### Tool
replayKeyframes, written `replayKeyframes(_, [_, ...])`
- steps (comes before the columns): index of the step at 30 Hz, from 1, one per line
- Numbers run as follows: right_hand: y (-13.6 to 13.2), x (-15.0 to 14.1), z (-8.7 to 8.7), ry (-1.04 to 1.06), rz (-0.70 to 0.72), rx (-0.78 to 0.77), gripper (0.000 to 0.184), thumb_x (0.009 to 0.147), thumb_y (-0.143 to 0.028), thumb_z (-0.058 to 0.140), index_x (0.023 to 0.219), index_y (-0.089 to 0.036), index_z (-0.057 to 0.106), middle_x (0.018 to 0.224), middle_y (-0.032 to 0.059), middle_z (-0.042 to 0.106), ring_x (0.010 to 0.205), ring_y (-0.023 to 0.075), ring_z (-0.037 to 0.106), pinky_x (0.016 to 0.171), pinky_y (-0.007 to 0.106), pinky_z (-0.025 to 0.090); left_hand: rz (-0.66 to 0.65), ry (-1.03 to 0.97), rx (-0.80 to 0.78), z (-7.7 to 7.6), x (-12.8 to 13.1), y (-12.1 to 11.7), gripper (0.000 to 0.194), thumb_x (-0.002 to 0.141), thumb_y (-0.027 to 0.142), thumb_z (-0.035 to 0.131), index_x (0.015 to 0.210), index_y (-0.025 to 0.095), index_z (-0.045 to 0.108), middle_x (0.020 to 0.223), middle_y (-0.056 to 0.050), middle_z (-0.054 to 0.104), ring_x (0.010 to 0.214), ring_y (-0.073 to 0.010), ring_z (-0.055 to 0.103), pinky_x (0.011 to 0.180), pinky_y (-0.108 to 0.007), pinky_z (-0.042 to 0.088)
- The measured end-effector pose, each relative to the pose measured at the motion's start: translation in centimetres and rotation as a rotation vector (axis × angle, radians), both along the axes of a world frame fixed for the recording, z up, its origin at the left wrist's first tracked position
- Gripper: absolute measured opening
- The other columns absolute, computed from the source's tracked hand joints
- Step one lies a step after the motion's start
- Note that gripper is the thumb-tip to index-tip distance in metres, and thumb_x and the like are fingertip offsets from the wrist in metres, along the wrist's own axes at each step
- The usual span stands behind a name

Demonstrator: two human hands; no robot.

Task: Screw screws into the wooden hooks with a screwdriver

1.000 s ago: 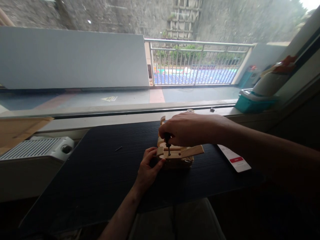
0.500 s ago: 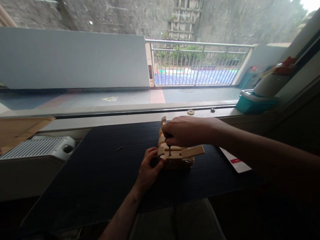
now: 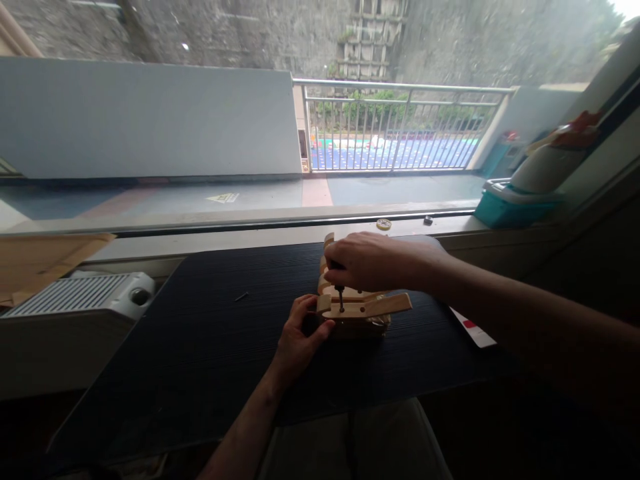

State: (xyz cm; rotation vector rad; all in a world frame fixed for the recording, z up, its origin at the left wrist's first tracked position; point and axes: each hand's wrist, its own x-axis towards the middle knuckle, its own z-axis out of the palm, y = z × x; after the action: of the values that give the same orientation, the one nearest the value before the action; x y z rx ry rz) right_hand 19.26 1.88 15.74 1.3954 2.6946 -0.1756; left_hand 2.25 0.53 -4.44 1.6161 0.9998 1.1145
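Note:
A small pale wooden assembly, built of slats and curved pieces, sits on the dark table. My left hand grips its left end, thumb at the near side and fingers behind. From above, my right hand is closed round the dark handle of a screwdriver. The screwdriver stands upright, its tip at a hole or screw in the front slat. Another dark hole shows to the right of the tip. My right hand covers much of the assembly's far part. A loose screw lies on the table to the left.
The black table stands against a window sill. On the sill are a roll of tape, a small dark item and a teal box. A white and red card lies under my right forearm. A radiator and cardboard are at left.
The whole view has shifted slightly. My right wrist and forearm have turned a little, covering more of the card. Both hands keep their holds on the screwdriver and the assembly.

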Motion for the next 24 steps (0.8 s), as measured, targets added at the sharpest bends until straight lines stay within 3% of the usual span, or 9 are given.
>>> replayKeyframes(3, [-0.8, 1.8, 0.2, 0.178, -0.059, 0.048, 0.032, 0.086, -0.038, 0.045, 0.078, -0.015, 0.066, 0.064, 0.0028, 0.061, 0.053, 0.0101, 0.044, 0.050, 0.025, 0.028, 0.016, -0.212, -0.182, 0.2, -0.6, 0.7, 0.037, 0.077, 0.029, 0.057, 0.112, 0.019, 0.052, 0.112, -0.007, 0.058, 0.106, -0.0218, 0.055, 0.089, -0.034, 0.045])
replayKeyframes(6, [-3.1, 4.4, -1.3, 0.522, -0.307, 0.049, 0.032, 0.084, -0.044, 0.049, 0.092, -0.018, 0.067, 0.074, 0.0019, 0.065, 0.060, 0.0113, 0.053, 0.054, 0.024, 0.036, 0.165, -0.361, -0.272, 1.3, -0.5, 3.1, 0.033, 0.077, 0.030, 0.056, 0.108, 0.018, 0.052, 0.115, -0.008, 0.056, 0.114, -0.0230, 0.051, 0.093, -0.034, 0.041])
replayKeyframes(9, [-6.7, 5.9, -5.4, 0.863, -0.474, -0.128, 0.029, 0.078, -0.040, 0.058, 0.098, -0.020, 0.065, 0.085, 0.0017, 0.068, 0.069, 0.0139, 0.059, 0.061, 0.025, 0.043, 0.141, -0.396, -0.332, 3.1, 0.9, 7.1, 0.038, 0.081, 0.037, 0.051, 0.115, 0.019, 0.046, 0.126, -0.009, 0.051, 0.123, -0.0225, 0.043, 0.096, -0.032, 0.037])
replayKeyframes(11, [-9.0, 6.0, -8.9, 0.989, -0.576, -0.338, 0.028, 0.076, -0.040, 0.060, 0.096, -0.020, 0.065, 0.083, 0.0019, 0.068, 0.072, 0.0166, 0.061, 0.062, 0.025, 0.045, 0.086, -0.356, -0.356, 4.2, 2.5, 10.0, 0.039, 0.080, 0.037, 0.055, 0.114, 0.020, 0.049, 0.129, -0.008, 0.050, 0.126, -0.0219, 0.040, 0.097, -0.030, 0.035])
replayKeyframes(13, [-10.6, 5.5, -12.2, 1.090, -0.638, -0.451, 0.030, 0.076, -0.040, 0.059, 0.096, -0.019, 0.066, 0.081, 0.0025, 0.068, 0.075, 0.0190, 0.062, 0.063, 0.027, 0.047, 0.004, -0.298, -0.434, 4.8, 4.2, 12.5, 0.039, 0.082, 0.043, 0.052, 0.112, 0.017, 0.052, 0.124, -0.010, 0.055, 0.123, -0.0226, 0.044, 0.094, -0.030, 0.038])
replayKeyframes(16, [-11.1, 5.2, -15.2, 1.102, -0.637, -0.392, 0.032, 0.079, -0.040, 0.056, 0.100, -0.018, 0.065, 0.090, 0.0043, 0.068, 0.080, 0.0198, 0.061, 0.070, 0.029, 0.047, -0.136, -0.188, -0.568, 5.0, 5.9, 14.5, 0.052, 0.083, 0.057, 0.043, 0.109, 0.014, 0.055, 0.110, -0.013, 0.063, 0.107, -0.0254, 0.057, 0.083, -0.033, 0.046])
replayKeyframes(19, [-9.8, 6.7, -15.7, 1.229, -0.591, -0.332, 0.030, 0.079, -0.035, 0.057, 0.101, -0.016, 0.064, 0.104, 0.0075, 0.066, 0.101, 0.0224, 0.058, 0.089, 0.032, 0.043, -0.216, -0.079, -0.649, 5.1, 5.1, 14.6, 0.064, 0.080, 0.066, 0.037, 0.106, 0.011, 0.058, 0.099, -0.013, 0.067, 0.095, -0.0253, 0.062, 0.074, -0.031, 0.048])
replayKeyframes(24, [-6.8, 10.4, -15.7, 1.378, -0.614, -0.430, 0.027, 0.075, -0.033, 0.064, 0.097, -0.016, 0.061, 0.098, 0.0059, 0.066, 0.094, 0.0207, 0.060, 0.084, 0.035, 0.047, -0.275, 0.101, -0.735, 6.6, -0.4, 13.3, 0.058, 0.070, 0.059, 0.060, 0.105, 0.014, 0.061, 0.097, -0.009, 0.068, 0.094, -0.0238, 0.062, 0.068, -0.026, 0.048])
